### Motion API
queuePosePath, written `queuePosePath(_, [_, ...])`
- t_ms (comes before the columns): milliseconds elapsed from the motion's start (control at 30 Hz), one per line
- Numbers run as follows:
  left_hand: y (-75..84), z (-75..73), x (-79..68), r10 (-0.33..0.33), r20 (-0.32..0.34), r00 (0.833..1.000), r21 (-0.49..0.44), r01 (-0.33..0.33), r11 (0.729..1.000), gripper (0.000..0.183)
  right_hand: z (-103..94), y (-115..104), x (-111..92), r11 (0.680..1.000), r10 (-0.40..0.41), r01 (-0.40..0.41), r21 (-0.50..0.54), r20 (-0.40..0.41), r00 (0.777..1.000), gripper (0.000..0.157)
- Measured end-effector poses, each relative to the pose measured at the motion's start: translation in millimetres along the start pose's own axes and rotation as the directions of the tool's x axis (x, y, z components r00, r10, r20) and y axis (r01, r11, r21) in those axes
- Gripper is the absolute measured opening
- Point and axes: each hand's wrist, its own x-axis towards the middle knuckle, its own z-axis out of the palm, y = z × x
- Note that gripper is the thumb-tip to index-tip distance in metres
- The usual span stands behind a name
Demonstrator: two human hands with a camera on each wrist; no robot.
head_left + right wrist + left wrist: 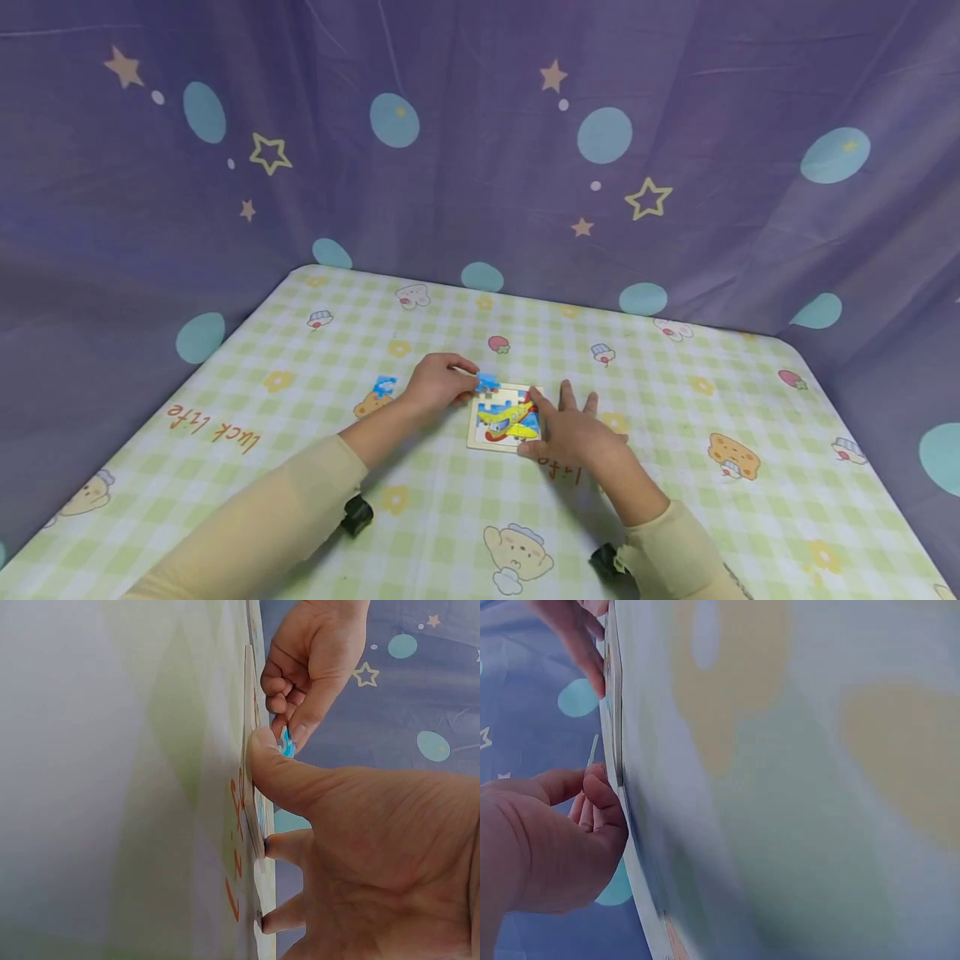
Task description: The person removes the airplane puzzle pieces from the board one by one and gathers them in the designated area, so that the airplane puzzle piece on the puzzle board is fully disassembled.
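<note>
My left hand (440,383) pinches a blue jigsaw piece (487,382) between thumb and fingertips, over the top left corner of a small puzzle tray (471,435). From the side, in the left wrist view, the piece (593,750) is tilted on edge above the tray (617,712). Within the tray lies a partly filled picture of a yellow and red airplane (510,423), with pale gaps along its upper part. My right hand (573,432) spreads over the tray's right side, fingers extended, its thumb (264,742) pressing the near edge.
Another blue jigsaw piece (385,386) lies loose on the tablecloth, left of my left hand. A green checked cloth (300,375) with printed cartoons covers the table. Behind it hangs a purple curtain (480,192). Dark wrist devices (357,515) sit under both sleeves.
</note>
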Motion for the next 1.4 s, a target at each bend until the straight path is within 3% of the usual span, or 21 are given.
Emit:
queuePosePath(767, [-17.7,-42.2,-11.7,-0.025,-0.023,0.999,0.007,0.025,1.0,0.02,0.8,-0.5,-0.8,1.0,-0.001,0.001,0.003,-0.009,1.0,0.094])
queuePosePath(1333, [-28.9,-71.3,-16.8,-0.095,0.023,0.995,0.014,0.095,0.995,0.022,-1.3,-0.7,-3.3,1.0,-0.011,0.011,0.015,-0.007,1.0,0.093])
queuePosePath(1400, [-29.9,-72.8,-17.0,-0.067,0.013,0.998,0.045,0.066,0.997,0.022,-1.2,-0.7,-3.3,1.0,-0.011,0.011,0.015,-0.009,1.0,0.093])
